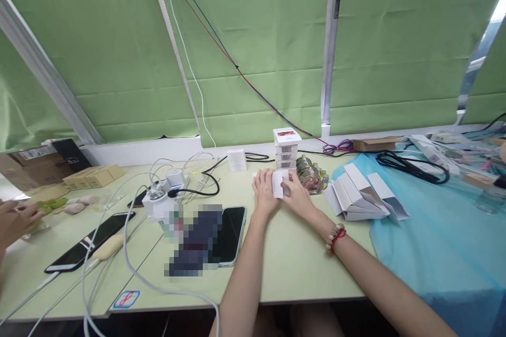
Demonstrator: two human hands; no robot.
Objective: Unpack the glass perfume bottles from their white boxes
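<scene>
Between my two hands, above the middle of the table, is a small white cardboard box (279,183). My left hand (264,189) wraps round its left side. The fingers of my right hand (295,189) are closed at its right side, and a red and beaded bracelet circles that wrist. Just behind my hands stands a stack of white boxes (286,150) with barcodes on their sides. Several small glass bottles (310,176) with yellowish tops lie in a bag right of the stack. Farther right, folded white cartons (358,195) lie in a loose pile.
Left of my arms are a phone (233,234), a power adapter (157,202) with cables and a dark tablet (90,242). Another person's hand (19,218) is at the far left. Blue sheeting (430,253) covers the right side. One white box (237,160) stands near the wall.
</scene>
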